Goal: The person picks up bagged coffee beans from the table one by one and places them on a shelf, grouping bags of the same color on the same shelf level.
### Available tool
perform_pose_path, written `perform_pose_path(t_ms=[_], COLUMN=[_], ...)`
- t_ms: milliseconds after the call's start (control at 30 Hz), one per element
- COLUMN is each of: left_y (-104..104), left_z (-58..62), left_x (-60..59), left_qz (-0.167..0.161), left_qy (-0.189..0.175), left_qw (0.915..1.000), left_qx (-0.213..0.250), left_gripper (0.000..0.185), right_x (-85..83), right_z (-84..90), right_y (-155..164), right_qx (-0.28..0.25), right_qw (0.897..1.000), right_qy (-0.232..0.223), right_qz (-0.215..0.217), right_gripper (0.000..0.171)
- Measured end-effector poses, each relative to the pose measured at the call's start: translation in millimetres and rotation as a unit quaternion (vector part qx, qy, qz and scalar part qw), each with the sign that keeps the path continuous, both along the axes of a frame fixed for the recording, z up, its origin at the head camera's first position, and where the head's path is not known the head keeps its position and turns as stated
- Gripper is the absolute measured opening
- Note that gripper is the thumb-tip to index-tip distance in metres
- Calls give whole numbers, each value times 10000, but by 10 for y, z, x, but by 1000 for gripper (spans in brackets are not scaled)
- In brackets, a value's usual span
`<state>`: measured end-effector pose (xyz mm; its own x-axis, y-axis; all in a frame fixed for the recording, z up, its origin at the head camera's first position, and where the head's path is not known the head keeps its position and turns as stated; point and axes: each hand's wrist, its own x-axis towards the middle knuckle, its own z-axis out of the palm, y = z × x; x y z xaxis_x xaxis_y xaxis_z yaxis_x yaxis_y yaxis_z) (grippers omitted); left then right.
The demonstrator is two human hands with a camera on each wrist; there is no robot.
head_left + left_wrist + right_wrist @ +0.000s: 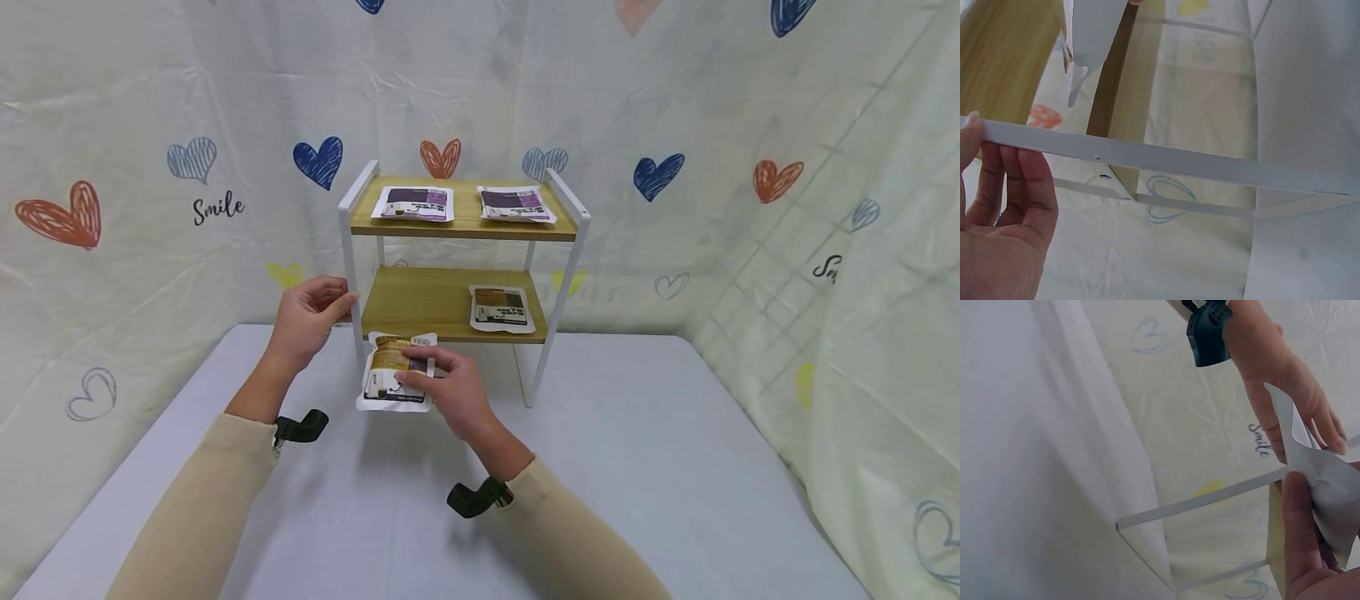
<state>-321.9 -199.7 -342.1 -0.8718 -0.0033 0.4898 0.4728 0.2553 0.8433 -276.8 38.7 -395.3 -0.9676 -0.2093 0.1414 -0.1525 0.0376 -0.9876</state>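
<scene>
The left hand (307,321) grips the shelf rack's white post (349,275), centre frame. The right hand (448,385) pinches a brown snack pouch (396,371) (label up) just below the lower shelf (420,304).

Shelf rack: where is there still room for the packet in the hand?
The lower shelf is bare left of its one packet. The top shelf is crowded: two packets, only a narrow strip between. The right hand holds the brown packet; the left hand grips the post.
</scene>
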Motion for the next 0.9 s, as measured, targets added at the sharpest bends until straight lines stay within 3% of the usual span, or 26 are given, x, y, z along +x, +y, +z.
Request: perform_pose_path(t_ms=[567, 900], left_y=[-3, -15], left_z=[-12, -24], left_x=[-9, -19], left_qz=[54, 34], left_qy=[-29, 42], left_qw=[10000, 10000], left_qx=[28, -53], left_gripper=[33, 33], right_x=[-76, -98], right_z=[120, 188], right_y=[-26, -5], right_qx=[-24, 31], right_qw=[10000, 10000], right_qy=[-39, 38], right_qz=[-49, 66], right_gripper=[34, 43])
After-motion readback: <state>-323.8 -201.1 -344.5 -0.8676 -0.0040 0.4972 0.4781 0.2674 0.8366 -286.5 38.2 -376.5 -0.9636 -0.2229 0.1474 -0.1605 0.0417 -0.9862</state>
